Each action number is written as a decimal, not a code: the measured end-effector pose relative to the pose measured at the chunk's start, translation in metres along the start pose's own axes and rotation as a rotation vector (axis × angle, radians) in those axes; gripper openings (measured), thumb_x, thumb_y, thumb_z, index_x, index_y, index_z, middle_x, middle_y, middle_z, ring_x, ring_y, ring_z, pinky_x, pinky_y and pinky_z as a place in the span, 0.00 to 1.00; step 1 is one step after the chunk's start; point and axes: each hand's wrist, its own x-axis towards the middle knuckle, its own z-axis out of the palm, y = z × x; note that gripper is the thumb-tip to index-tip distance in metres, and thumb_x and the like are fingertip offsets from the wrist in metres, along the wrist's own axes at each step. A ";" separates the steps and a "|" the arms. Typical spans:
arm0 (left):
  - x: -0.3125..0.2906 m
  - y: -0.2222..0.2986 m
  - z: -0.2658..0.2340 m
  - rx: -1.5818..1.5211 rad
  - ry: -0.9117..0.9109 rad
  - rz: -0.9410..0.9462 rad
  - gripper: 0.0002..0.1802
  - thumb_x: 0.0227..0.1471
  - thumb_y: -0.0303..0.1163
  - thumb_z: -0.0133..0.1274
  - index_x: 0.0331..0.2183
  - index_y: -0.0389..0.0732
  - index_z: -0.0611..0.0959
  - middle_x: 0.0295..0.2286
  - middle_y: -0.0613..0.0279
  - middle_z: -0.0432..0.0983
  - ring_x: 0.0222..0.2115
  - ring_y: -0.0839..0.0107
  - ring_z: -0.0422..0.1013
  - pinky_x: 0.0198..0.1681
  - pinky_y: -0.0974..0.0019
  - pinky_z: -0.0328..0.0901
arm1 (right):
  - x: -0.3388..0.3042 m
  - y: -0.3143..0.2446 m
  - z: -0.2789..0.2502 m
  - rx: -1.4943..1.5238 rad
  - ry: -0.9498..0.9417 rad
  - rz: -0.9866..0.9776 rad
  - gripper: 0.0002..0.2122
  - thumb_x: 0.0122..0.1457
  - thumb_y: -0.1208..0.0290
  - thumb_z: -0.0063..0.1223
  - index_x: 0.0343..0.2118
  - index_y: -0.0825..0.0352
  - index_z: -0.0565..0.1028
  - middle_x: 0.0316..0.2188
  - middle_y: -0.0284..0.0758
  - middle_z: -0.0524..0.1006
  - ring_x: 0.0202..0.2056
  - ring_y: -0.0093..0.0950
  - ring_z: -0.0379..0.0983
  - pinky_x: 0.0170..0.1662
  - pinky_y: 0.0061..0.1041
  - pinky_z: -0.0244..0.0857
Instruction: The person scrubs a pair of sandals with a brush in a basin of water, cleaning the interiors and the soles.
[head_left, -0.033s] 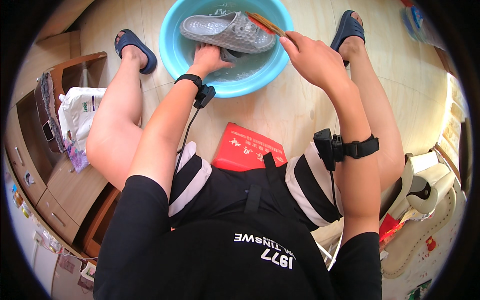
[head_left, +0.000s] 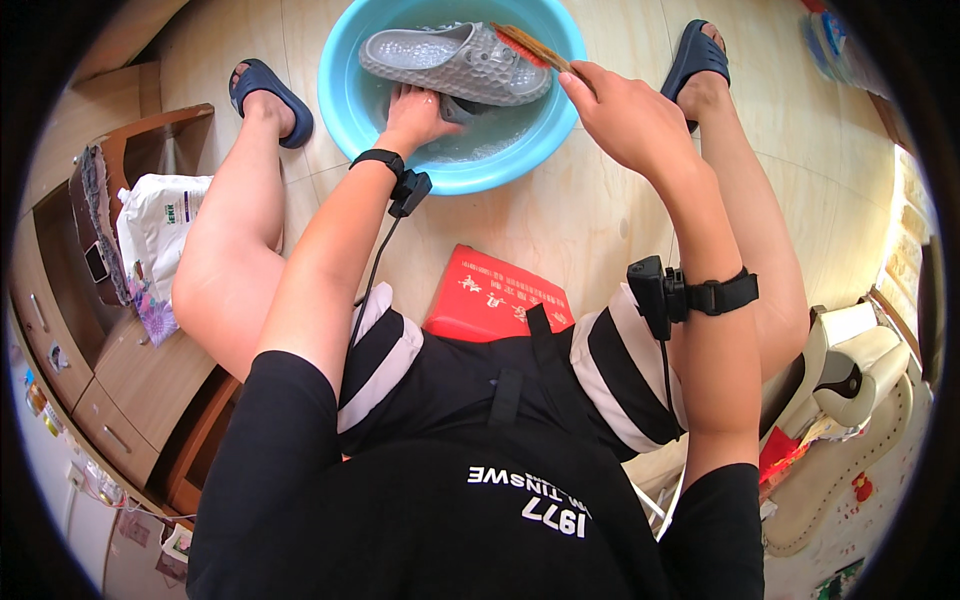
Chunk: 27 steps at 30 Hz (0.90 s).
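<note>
A grey clog slipper (head_left: 425, 55) with a bumpy surface is held tilted over a blue basin (head_left: 335, 130) of cloudy water. My left hand (head_left: 418, 118) grips it from the near side, fingertips partly hidden behind its edge and thumb pointing right. Beneath the slipper, another grey piece (head_left: 458, 112) shows in the water; its shape is mostly hidden. My right hand (head_left: 625, 112) is closed around the handle of a wooden scrubbing brush (head_left: 545, 50). The brush's orange-red bristles touch the slipper's upper near the toe.
A red box or stool top (head_left: 490, 295) lies between my thighs. My feet in dark blue slippers (head_left: 275, 100) flank the basin. A wooden cabinet (head_left: 140, 380) and a white bag (head_left: 165, 215) stand at left; a cream padded seat (head_left: 850, 370) at right.
</note>
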 end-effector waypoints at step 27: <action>-0.018 0.015 -0.049 -0.079 0.136 0.036 0.57 0.28 0.49 0.78 0.58 0.37 0.70 0.51 0.50 0.74 0.52 0.47 0.69 0.59 0.51 0.65 | -0.003 0.003 -0.010 -0.010 0.027 -0.018 0.22 0.71 0.50 0.33 0.51 0.57 0.78 0.38 0.42 0.84 0.42 0.43 0.81 0.46 0.43 0.73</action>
